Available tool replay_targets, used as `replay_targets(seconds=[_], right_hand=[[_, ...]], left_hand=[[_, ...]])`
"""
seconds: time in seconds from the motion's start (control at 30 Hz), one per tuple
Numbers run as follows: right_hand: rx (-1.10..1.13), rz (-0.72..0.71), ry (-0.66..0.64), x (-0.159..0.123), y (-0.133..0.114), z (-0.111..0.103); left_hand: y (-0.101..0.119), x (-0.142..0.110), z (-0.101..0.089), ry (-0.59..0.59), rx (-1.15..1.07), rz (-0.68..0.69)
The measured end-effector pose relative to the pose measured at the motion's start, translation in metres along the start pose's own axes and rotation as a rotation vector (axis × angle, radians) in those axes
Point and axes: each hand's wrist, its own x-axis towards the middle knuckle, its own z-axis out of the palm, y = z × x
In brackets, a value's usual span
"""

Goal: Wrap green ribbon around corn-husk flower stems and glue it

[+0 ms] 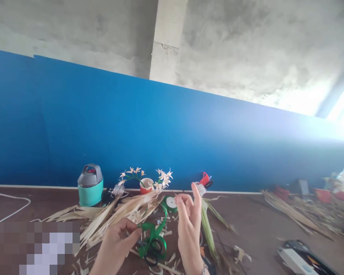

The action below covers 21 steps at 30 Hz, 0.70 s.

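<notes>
A green ribbon point(160, 229) is pinched between the thumb and fingers of my left hand point(120, 240). It hangs in loops and runs up toward a green ribbon spool with a white centre point(171, 203). My right hand point(189, 223) is raised just right of the spool, its index finger stretched up. Its thumb and another finger meet in a pinch; what they hold, if anything, I cannot make out. Black-handled scissors point(152, 260) lie beneath the ribbon loops, partly covered. Behind my hands, pale flowers on green stems point(160, 179) stand by a red cup point(146, 186).
Dry husks point(117, 212) spread left of centre, with scraps around. A teal and grey canister point(90, 187) stands at the blue partition point(160, 130). Right of my right hand lie green husk leaves point(208, 229). A black and white device point(301, 256) sits at lower right.
</notes>
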Motion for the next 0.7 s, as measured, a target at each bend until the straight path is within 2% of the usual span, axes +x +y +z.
replay_targets(seconds=[0.07,0.17,0.27,0.37,0.43,0.5,0.7], right_hand=[[-0.052,0.015,-0.068,0.001,0.003,0.001],[-0.107,0.139,-0.340,0.001,0.008,0.004],[-0.127,0.267,-0.588,-0.001,0.009,0.007],[-0.188,0.354,-0.757,-0.004,0.009,0.009],[-0.220,0.366,-0.766,-0.004,0.012,0.009],[-0.235,0.349,-0.721,-0.004,0.015,0.010],[-0.277,0.359,-0.713,-0.004,0.022,0.009]], left_hand=[[0.000,0.000,0.001,-0.020,-0.032,-0.020],[0.000,0.000,0.002,-0.050,-0.075,-0.081],[-0.002,0.001,0.003,-0.056,-0.114,-0.074],[-0.003,0.002,0.003,-0.060,-0.213,-0.028],[-0.002,0.001,0.003,-0.093,-0.278,-0.027],[0.000,-0.001,0.003,-0.124,-0.312,-0.018],[0.003,-0.007,0.005,-0.102,-0.321,0.032]])
